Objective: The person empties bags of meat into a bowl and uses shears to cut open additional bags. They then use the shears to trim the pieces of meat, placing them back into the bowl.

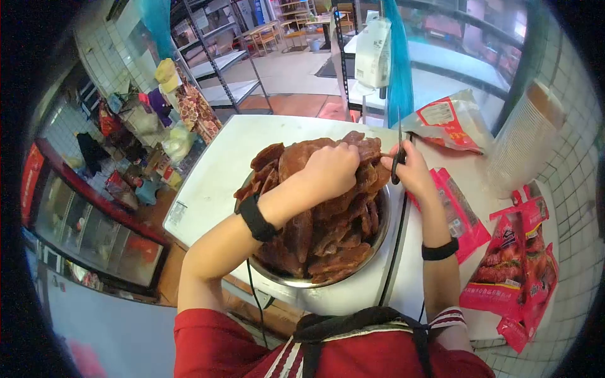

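Observation:
A large heap of reddish-brown meat slabs [328, 227] fills a round metal bowl [296, 282] in front of me. My left hand [331, 169] reaches over the top of the heap, its fingers curled down on a meat slab; the fingertips are partly hidden. At the bowl's right rim, my right hand [413, 170] is closed on black-handled scissors [397, 165], whose blades point up and away from me. Its fingers are beside the edge of the upper slabs.
The bowl stands on a white top [208, 164]. To the right are a pink packet [463, 233], red printed food bags [504, 264], a grey-and-red bag [450, 120] and a stack of cups [526, 138]. Metal shelving [217, 60] stands beyond, a glass-fronted cabinet [94, 220] on the left.

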A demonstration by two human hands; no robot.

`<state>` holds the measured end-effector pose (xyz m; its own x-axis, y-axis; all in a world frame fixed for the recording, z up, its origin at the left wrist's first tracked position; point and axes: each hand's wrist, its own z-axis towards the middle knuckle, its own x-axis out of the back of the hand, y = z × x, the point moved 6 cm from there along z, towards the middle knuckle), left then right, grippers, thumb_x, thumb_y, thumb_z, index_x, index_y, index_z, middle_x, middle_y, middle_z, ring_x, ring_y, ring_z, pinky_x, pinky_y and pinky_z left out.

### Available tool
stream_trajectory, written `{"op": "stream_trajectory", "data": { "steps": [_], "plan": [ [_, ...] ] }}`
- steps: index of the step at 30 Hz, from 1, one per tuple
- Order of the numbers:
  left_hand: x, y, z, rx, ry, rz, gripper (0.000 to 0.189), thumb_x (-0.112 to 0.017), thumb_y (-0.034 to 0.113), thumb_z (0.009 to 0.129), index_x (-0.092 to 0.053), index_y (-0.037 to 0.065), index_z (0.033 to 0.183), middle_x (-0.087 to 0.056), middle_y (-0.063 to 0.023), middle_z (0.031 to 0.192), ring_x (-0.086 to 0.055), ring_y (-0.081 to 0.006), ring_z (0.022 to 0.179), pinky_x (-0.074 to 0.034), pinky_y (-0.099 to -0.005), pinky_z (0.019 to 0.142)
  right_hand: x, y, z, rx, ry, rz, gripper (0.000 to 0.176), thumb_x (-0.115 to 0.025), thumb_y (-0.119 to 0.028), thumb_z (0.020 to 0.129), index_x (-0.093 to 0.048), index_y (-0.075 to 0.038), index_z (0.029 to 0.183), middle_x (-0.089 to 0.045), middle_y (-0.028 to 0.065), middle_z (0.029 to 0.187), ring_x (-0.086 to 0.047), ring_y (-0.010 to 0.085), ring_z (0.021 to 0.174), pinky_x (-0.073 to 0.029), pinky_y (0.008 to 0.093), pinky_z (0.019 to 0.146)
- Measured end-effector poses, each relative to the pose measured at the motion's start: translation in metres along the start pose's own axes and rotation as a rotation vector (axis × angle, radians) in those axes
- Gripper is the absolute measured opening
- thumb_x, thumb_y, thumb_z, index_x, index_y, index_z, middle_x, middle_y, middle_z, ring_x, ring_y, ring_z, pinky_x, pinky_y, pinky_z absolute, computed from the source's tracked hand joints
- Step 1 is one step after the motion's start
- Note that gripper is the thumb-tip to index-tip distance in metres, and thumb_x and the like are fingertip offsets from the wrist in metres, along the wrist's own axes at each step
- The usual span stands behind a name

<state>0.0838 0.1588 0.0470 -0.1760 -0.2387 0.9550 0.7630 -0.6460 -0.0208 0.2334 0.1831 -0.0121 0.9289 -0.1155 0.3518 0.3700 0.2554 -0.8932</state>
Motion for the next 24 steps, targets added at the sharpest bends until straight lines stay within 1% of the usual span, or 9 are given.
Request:
{"op": "stream_trajectory", "data": {
  "steps": [3,5,9,12,14,17,20,22,24],
  "plan": [
    [-0.009,0.003,0.012,0.079,-0.169,0.036,0.025,-0.055,0.008,0.063,-0.049,-0.003,0.085,-0.055,-0.0177,0.079,-0.056,-0.0325,0.076,-0.047,-0.039,0.064,0.002,-0.001,-0.003,-0.056,-0.057,0.041,0.032,-0.068,-0.018,0.063,-0.045,-0.002,0.078,-0.049,0.0039,0.067,-0.048,0.0108,0.06,-0.04,0.0242,0.055],
    [-0.009,0.016,0.02,-0.084,0.041,0.157,0.015,-0.052,0.005,0.061,-0.054,-0.002,0.074,-0.057,-0.0181,0.072,-0.057,-0.0324,0.07,-0.047,-0.039,0.061,-0.002,0.002,-0.007,-0.056,-0.063,0.029,0.03,-0.068,-0.017,0.063,-0.045,-0.004,0.077,-0.048,0.0017,0.066,-0.046,0.0083,0.057,-0.038,0.0218,0.05],
    [0.027,0.008,0.023,0.051,0.086,0.128,0.009,-0.05,0.005,0.06,-0.056,-0.001,0.06,-0.056,-0.0204,0.061,-0.057,-0.0341,0.057,-0.046,-0.0411,0.053,-0.003,0.002,-0.014,-0.044,0.089,0.15,0.032,-0.069,-0.016,0.061,-0.044,-0.003,0.077,-0.047,0.001,0.065,-0.046,0.0085,0.057,-0.038,0.0223,0.05],
    [0.078,-0.004,0.01,0.148,0.159,0.137,0.018,-0.057,0.013,0.061,-0.061,-0.001,0.073,-0.057,-0.0206,0.068,-0.056,-0.0353,0.061,-0.047,-0.0401,0.057,-0.005,0.014,-0.013,-0.084,0.097,0.184,0.036,-0.071,-0.016,0.06,-0.045,-0.003,0.081,-0.046,0.0004,0.066,-0.046,0.009,0.059,-0.039,0.0228,0.051],
    [0.113,-0.02,-0.008,0.201,0.223,0.003,0.024,-0.061,0.015,0.064,-0.062,0.001,0.083,-0.059,-0.0181,0.071,-0.059,-0.028,0.062,-0.047,-0.0346,0.058,-0.007,0.017,-0.015,-0.156,0.056,0.26,0.046,-0.072,-0.019,0.058,-0.045,0.002,0.09,-0.053,0.0062,0.076,-0.05,0.0144,0.07,-0.042,0.026,0.063],
    [0.165,-0.045,-0.059,0.189,0.481,-0.16,0.023,-0.062,0.019,0.064,-0.059,0.0,0.077,-0.055,-0.0191,0.065,-0.055,-0.0339,0.064,-0.044,-0.0372,0.057,-0.004,0.031,-0.019,-0.157,0.037,0.223,0.04,-0.07,-0.024,0.064,-0.049,-0.003,0.09,-0.055,0.0054,0.081,-0.049,0.0125,0.072,-0.041,0.0245,0.065],
    [0.188,-0.087,-0.13,0.501,0.486,-0.177,0.025,-0.062,0.019,0.064,-0.06,0.0,0.08,-0.056,-0.0179,0.063,-0.057,-0.03,0.061,-0.045,-0.0342,0.057,0.001,0.02,-0.028,-0.167,0.003,0.388,0.025,-0.062,-0.019,0.073,-0.044,-0.006,0.085,-0.049,0.0013,0.07,-0.047,0.0098,0.063,-0.039,0.022,0.054],
    [0.181,-0.117,-0.171,0.543,0.493,-0.134,0.026,-0.062,0.02,0.064,-0.06,-0.001,0.078,-0.056,-0.019,0.063,-0.058,-0.0284,0.059,-0.045,-0.0342,0.056,0.007,0.017,-0.032,-0.24,-0.019,0.392,0.017,-0.058,-0.011,0.076,-0.044,-0.007,0.086,-0.049,0.0016,0.074,-0.047,0.0088,0.064,-0.039,0.0209,0.052],
    [0.152,-0.151,-0.205,0.739,0.328,-0.08,0.03,-0.064,0.024,0.06,-0.06,-0.001,0.075,-0.057,-0.0192,0.064,-0.058,-0.0298,0.059,-0.045,-0.0349,0.055,0.005,0.02,-0.034,-0.235,-0.037,0.424,0.017,-0.057,-0.011,0.076,-0.044,-0.007,0.086,-0.048,0.0018,0.074,-0.047,0.0092,0.064,-0.039,0.0211,0.052]
  ]
}}
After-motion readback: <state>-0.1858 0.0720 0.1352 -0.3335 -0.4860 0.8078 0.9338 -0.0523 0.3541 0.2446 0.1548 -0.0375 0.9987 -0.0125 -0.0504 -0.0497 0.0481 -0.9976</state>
